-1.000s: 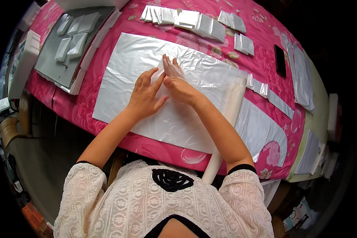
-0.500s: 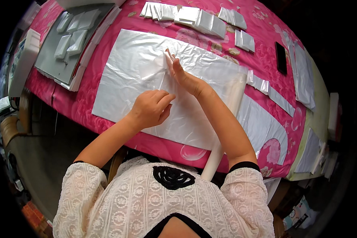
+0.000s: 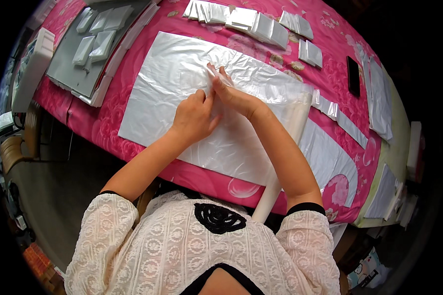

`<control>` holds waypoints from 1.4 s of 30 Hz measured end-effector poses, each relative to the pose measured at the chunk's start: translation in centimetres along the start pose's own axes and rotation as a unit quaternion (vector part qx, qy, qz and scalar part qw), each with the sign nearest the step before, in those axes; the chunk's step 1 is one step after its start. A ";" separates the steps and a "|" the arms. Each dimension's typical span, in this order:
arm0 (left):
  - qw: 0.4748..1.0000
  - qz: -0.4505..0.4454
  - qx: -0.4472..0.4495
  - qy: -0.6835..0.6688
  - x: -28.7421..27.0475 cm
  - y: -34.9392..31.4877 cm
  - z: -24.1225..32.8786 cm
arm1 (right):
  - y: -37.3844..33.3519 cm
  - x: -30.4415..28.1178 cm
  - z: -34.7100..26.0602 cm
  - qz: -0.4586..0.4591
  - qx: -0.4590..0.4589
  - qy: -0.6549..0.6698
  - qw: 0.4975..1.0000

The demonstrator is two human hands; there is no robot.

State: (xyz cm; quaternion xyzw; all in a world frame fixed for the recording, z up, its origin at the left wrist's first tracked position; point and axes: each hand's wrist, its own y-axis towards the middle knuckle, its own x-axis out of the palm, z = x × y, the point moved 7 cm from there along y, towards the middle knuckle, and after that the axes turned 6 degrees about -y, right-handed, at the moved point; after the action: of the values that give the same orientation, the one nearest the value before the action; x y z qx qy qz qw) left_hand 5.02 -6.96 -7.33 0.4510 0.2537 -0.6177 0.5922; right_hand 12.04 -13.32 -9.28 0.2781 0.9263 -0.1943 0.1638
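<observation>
A large sheet of shiny translucent plastic film (image 3: 157,88) lies on the table in front of me, wrinkled toward its far side. Over its middle, my right hand (image 3: 234,98) stands on edge, fingers extended, with a thin piece of clear plastic (image 3: 213,71) caught at the fingers. My left hand (image 3: 194,118) meets it from the left; its fingertips touch the right palm, thumb and index apart. Beneath my right forearm runs a pale roll (image 3: 268,199), the film's right edge lying against it. The clear piece's far edges blend into the sheet.
Folded plastic packets (image 3: 256,24) line the far side of the pink flowered tablecloth (image 3: 98,125). More packets rest on a grey board (image 3: 66,61) at left. A black phone (image 3: 353,76) and folded film (image 3: 378,103) lie at right, near a strip of small packets (image 3: 339,115).
My left hand has moved up and right to meet the right hand. The right hand's fingers have come slightly apart, and the whole view has shifted a little.
</observation>
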 end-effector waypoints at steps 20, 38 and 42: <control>0.999 -0.010 -0.024 0.028 -0.5 0.1 0.0 | -45.9 -20.9 22.0 0.658 0.028 0.584 0.474; 0.982 0.139 -0.005 -0.127 -9.1 -7.7 -3.6 | -18.9 0.9 1.1 0.140 -0.100 -0.406 0.897; 0.975 0.152 -0.029 -0.159 -9.5 -8.5 -4.5 | -12.4 7.3 -6.1 -0.006 -0.284 -0.290 0.914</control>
State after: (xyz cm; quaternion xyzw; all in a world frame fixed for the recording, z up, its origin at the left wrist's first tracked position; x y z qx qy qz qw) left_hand -3.01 3.06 -3.10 0.3631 0.1025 -0.5771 0.7243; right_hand -2.15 -16.80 -3.66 0.1455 0.8561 0.0034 0.4960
